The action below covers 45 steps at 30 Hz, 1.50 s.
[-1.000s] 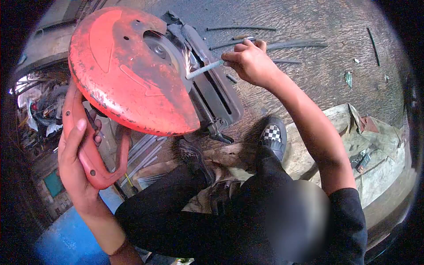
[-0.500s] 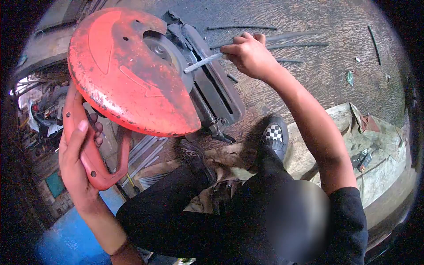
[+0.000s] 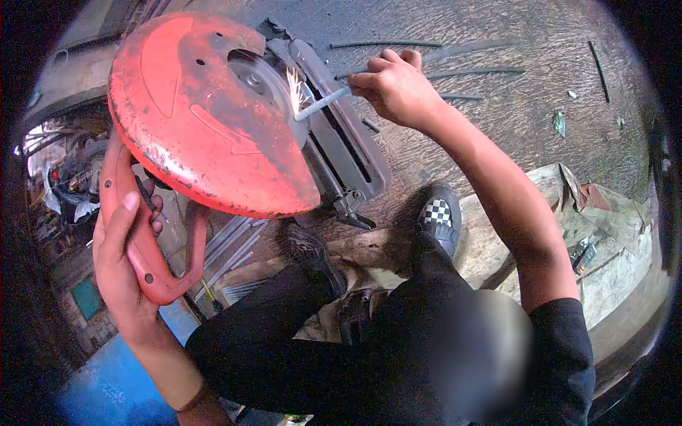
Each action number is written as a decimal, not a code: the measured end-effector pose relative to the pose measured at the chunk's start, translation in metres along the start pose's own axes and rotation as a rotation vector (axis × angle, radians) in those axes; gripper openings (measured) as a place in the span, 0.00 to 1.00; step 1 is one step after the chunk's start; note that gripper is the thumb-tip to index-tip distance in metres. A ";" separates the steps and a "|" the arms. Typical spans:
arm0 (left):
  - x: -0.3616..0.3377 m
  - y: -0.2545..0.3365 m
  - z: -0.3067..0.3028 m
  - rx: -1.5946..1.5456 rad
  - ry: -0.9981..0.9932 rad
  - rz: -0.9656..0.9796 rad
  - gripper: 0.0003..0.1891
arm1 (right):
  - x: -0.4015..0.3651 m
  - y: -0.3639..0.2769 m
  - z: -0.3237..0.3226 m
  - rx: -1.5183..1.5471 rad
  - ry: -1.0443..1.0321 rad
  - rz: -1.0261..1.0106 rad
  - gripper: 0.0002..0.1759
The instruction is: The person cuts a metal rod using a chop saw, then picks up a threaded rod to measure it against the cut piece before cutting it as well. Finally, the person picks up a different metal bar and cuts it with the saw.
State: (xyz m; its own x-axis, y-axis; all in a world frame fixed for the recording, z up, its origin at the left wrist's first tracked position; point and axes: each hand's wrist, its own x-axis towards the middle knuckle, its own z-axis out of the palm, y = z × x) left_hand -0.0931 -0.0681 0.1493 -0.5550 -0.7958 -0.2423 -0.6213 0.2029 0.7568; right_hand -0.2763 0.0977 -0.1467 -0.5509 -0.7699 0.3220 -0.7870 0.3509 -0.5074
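"From the head view, what has the left hand (image 3: 121, 248) got?"

"The handle (image 3: 160, 280), at the near left of the red saw (image 3: 213, 142). Fingers curled round it, thumb along the side."

"And the right hand (image 3: 398, 89)?"

"Out past the saw's right side, fingers drawn in narrow on a ribbed rod (image 3: 323, 105). The rod reaches from there to the blade (image 3: 280, 103), at the saw's right edge. Sparks (image 3: 293, 92) are flying off the tip."

"Does it run on behind the hand?"

"Something does, away from the saw. I'd take it for the same rod, but it's too blurred to swear to."

"Heavy, do you think?"

"Light, I'd say; one hand bears it. Stiff too, since the stretch between fingers and blade looks straight. Metal, judging by those sparks, so hardly fragile. The ridges ought to keep it from slipping, though it could twist or kick, and I'd expect a hot tip."

"Where would you hold it?"

"Well back from the saw, on the ribbed length, never near the tip."

"What else lies about?"

"Dark lengths (image 3: 387, 45) on the floor (image 3: 518, 128) right of the saw, pale bars (image 3: 241, 245) below it, and a checked shoe (image 3: 440, 216) at its lower right."
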 end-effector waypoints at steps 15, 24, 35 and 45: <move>0.001 -0.001 -0.001 0.079 0.027 -0.011 0.22 | -0.003 0.003 -0.005 0.005 0.009 0.042 0.11; -0.001 0.000 0.002 0.049 0.061 -0.004 0.24 | 0.001 0.008 0.011 -0.009 -0.018 0.049 0.10; -0.002 -0.001 0.004 0.023 0.059 0.015 0.25 | 0.007 0.005 0.007 -0.025 0.020 0.001 0.09; -0.002 -0.001 0.004 0.037 0.051 0.018 0.25 | -0.001 0.001 0.001 0.045 -0.037 0.031 0.09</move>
State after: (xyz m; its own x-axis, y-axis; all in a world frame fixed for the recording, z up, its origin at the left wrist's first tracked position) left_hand -0.0936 -0.0646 0.1472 -0.5379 -0.8196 -0.1971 -0.6322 0.2375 0.7375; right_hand -0.2759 0.0985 -0.1486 -0.5638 -0.7782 0.2766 -0.7560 0.3515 -0.5522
